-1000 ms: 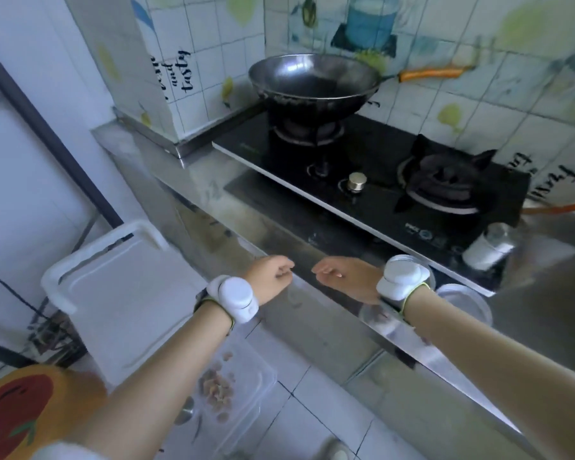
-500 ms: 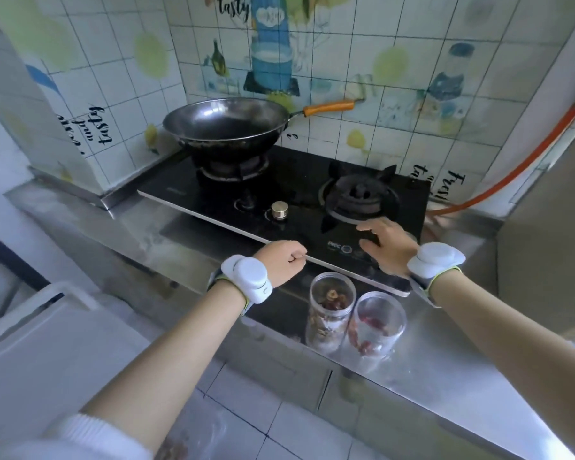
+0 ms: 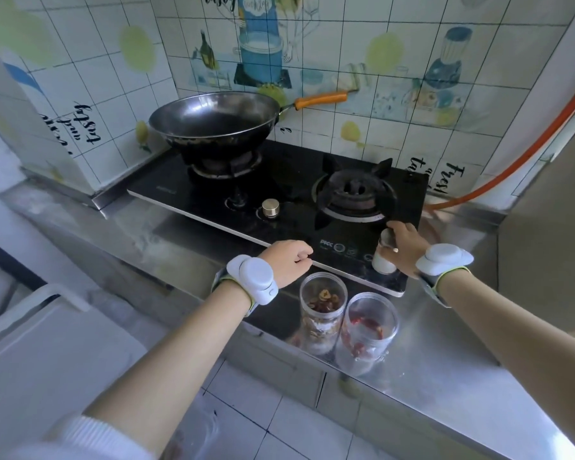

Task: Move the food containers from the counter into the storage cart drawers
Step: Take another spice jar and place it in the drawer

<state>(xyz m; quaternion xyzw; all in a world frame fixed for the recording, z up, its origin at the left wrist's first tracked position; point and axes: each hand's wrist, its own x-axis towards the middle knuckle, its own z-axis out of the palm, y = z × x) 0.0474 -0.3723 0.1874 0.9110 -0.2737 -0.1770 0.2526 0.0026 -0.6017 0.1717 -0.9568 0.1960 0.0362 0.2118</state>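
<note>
Two clear jars stand side by side at the steel counter's (image 3: 439,376) front edge: the left jar (image 3: 322,313) holds brown dried fruit, the right jar (image 3: 367,330) holds red dried pieces. A small white shaker jar (image 3: 384,257) with a metal cap stands on the stove's front right corner, and my right hand (image 3: 407,249) is closed around it. My left hand (image 3: 287,265) hovers in a loose fist over the stove's front edge, just behind the left jar, holding nothing. The white storage cart's top (image 3: 47,353) shows at lower left.
A black two-burner gas stove (image 3: 279,200) fills the counter's back, with a dark wok (image 3: 213,122) on its left burner, orange handle pointing right. An orange gas hose (image 3: 518,154) runs up the right wall. Tiled walls close off the back and left.
The view swung from the cart up to the stove. My right hand reached right and closed on the white shaker jar. My left hand stayed in a loose fist near the stove edge.
</note>
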